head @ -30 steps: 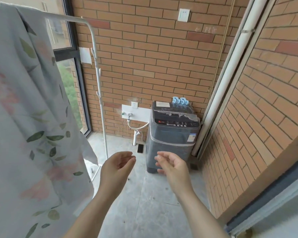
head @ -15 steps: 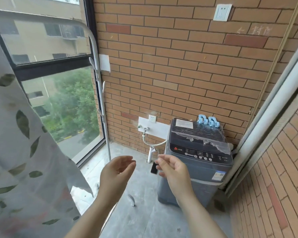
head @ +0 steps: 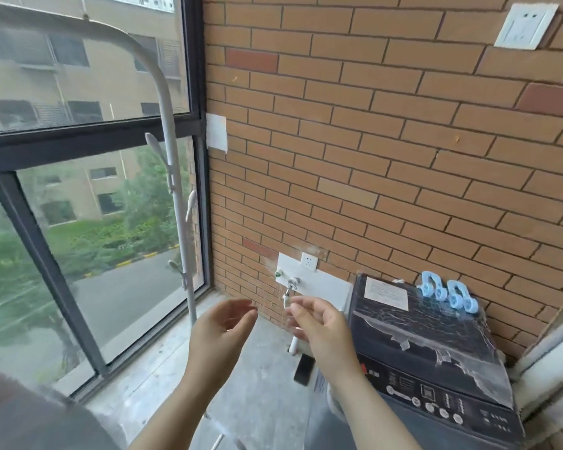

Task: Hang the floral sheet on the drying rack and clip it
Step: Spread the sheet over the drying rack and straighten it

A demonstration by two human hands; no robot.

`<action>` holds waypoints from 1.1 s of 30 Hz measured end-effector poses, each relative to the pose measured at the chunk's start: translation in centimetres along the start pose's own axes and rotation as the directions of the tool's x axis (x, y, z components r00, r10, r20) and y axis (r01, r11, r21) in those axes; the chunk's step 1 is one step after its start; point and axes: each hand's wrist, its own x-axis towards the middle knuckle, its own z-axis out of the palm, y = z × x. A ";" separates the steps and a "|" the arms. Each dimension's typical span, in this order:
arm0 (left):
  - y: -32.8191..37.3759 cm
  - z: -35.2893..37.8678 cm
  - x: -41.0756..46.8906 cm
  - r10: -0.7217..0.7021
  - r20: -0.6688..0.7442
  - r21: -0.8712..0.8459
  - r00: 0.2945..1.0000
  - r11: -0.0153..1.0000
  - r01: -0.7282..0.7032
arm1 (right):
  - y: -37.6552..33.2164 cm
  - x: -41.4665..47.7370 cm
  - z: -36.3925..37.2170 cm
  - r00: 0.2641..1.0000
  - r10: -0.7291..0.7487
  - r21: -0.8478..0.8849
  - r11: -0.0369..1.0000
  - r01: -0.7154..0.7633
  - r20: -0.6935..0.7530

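The white drying rack [head: 175,177] curves down in front of the window at the left, with small hooks along its upright pole. Two light-blue clips [head: 446,291] lie on the back of the washing machine's lid. My left hand [head: 221,336] and my right hand [head: 320,329] are raised side by side at centre, palms facing each other, fingers loosely bent, holding nothing. The right hand is left of the clips and nearer to me. A blurred grey mass [head: 30,414] fills the bottom left corner; I cannot tell whether it is the floral sheet.
A dark washing machine [head: 436,368] stands at the right against the brick wall [head: 371,141]. A tap [head: 291,284] and a hose are on the wall behind my hands. A dark phone-like slab [head: 304,370] lies on the concrete floor. A large window [head: 78,222] is at the left.
The view has moved forward and up toward the washing machine and clips. The floral sheet has slid out of the left side of view. Both hands keep the same empty pose.
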 end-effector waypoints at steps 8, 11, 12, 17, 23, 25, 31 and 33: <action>-1.0 3.6 10.3 -0.030 -0.093 0.040 0.995 0.999 0.034 | 0.1 12.3 0.7 0.993 0.031 -0.002 1.000 -0.031 0.111; -1.2 5.1 13.8 -0.023 -0.143 0.062 0.989 0.998 0.033 | 0.3 17.0 1.0 0.985 0.030 0.020 0.999 -0.034 0.169; -1.1 5.6 15.1 -0.015 -0.167 0.068 0.986 0.997 0.027 | 0.4 18.8 1.1 0.980 0.019 0.027 0.999 -0.024 0.197; -0.6 7.7 20.7 -0.009 -0.260 0.083 0.966 0.996 0.032 | 0.2 26.7 1.7 0.956 -0.009 0.058 0.998 -0.008 0.294; -1.3 7.0 24.4 -0.025 -0.350 0.098 0.936 0.993 0.063 | 0.6 32.3 5.2 0.910 0.031 0.089 0.993 -0.074 0.414; -1.4 6.3 25.7 -0.029 -0.376 0.091 0.926 0.994 0.068 | 0.5 33.4 6.6 0.901 0.043 0.096 0.991 -0.093 0.432; -1.8 5.4 29.1 -0.009 -0.422 0.081 0.907 0.996 0.048 | 0.0 36.6 10.3 0.863 0.005 0.116 0.991 -0.073 0.505; -2.3 5.1 30.2 -0.025 -0.445 0.073 0.895 0.995 0.064 | -0.1 38.0 11.3 0.856 0.008 0.111 0.991 -0.076 0.517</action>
